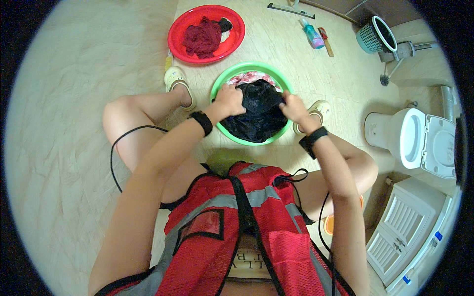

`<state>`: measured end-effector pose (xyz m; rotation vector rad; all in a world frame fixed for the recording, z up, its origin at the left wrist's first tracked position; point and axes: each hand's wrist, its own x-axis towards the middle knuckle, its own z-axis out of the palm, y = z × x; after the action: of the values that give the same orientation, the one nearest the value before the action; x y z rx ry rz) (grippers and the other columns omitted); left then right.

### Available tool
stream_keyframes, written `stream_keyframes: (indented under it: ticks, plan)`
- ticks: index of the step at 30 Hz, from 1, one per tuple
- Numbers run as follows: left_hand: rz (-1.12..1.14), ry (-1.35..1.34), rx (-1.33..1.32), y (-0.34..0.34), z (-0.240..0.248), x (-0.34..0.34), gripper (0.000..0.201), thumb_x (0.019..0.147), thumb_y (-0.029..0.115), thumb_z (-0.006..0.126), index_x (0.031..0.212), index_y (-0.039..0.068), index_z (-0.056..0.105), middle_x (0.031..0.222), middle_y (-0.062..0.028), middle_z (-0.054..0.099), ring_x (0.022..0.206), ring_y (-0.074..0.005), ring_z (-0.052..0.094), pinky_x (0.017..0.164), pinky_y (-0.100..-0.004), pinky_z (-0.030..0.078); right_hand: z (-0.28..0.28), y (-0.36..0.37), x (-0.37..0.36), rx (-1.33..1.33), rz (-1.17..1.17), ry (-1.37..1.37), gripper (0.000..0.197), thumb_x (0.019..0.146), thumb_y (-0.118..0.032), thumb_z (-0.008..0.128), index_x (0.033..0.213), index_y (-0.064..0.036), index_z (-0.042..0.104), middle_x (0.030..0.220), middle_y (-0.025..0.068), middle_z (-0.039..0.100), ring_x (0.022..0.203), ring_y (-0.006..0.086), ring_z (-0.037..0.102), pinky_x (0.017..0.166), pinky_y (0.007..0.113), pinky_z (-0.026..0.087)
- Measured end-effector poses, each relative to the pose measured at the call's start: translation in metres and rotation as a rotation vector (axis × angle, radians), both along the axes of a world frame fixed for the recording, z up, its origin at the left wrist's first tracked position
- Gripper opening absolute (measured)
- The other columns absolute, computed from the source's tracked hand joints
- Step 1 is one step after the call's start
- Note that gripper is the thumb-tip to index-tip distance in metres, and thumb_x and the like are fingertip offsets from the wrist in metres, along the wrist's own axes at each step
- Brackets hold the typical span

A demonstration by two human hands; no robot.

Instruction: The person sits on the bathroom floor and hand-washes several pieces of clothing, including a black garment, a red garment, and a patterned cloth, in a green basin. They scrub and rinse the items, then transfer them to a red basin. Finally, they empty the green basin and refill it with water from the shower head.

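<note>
A black garment (259,118), glossy as if wet, fills most of a light green basin (249,65) on the floor between my feet. My left hand (230,102) is closed on the garment's left side, at the basin's inner edge. Across from it, my right hand (295,107) grips the garment's right edge over the rim. Between the hands the cloth is spread and bunched. A white cloth with red patterning (252,77) shows at the far side of the basin, partly under the black one. Any water beneath is hidden.
A red basin (177,47) with dark red cloth (202,38) sits at the far left. Beyond the green basin lie a teal bottle (313,36) and a wooden-handled brush (326,42). On the right are a bin (371,40), a toilet (407,138) and a white cabinet (402,224).
</note>
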<state>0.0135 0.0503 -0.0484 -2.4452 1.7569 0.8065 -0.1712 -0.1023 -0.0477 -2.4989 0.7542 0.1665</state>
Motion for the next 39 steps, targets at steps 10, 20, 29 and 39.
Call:
stream_keyframes:
  ticks: [10,20,29,39]
  plan:
    - [0.119,0.032,0.016,-0.021,-0.081,-0.018,0.108,0.050,0.022,0.080,0.138,0.038,0.018,0.147,-0.0074,-0.008,0.129,-0.0504,0.001,0.090,-0.0700,0.026,-0.072,0.029,0.023,-0.031,0.009,0.417,0.137,0.036,-0.033,0.088,0.141,-0.0268,0.001,0.147,0.0112,-0.004,0.132,0.0429,0.008,0.095,0.064,0.029]
    - [0.001,0.025,0.334,-0.020,-0.145,-0.013,0.121,0.046,0.034,0.085,0.140,0.035,0.008,0.147,-0.0075,-0.007,0.131,-0.0450,0.007,0.094,-0.0620,0.032,-0.182,0.054,0.003,-0.128,0.050,0.574,0.071,0.074,-0.020,0.063,0.136,-0.0251,0.027,0.143,0.0117,0.020,0.129,0.0423,0.019,0.100,0.056,0.027]
    - [-0.039,-0.086,0.415,-0.028,-0.217,-0.017,0.069,0.076,0.018,0.062,0.136,0.024,0.029,0.142,-0.0102,0.019,0.121,-0.0367,0.031,0.095,-0.0525,0.034,-0.248,0.064,0.018,-0.320,0.020,0.605,0.060,0.078,-0.024,0.055,0.133,-0.0118,0.033,0.131,0.0203,0.034,0.114,0.0435,0.037,0.092,0.054,0.032]
    - [0.018,0.091,0.318,-0.021,-0.222,-0.012,0.061,0.070,0.023,0.066,0.126,0.014,0.043,0.128,-0.0107,0.042,0.113,-0.0329,0.044,0.092,-0.0465,0.037,-0.204,0.004,0.040,0.427,0.158,0.769,0.066,0.065,-0.031,0.070,0.118,-0.0017,0.045,0.114,0.0219,0.051,0.101,0.0381,0.051,0.087,0.047,0.043]
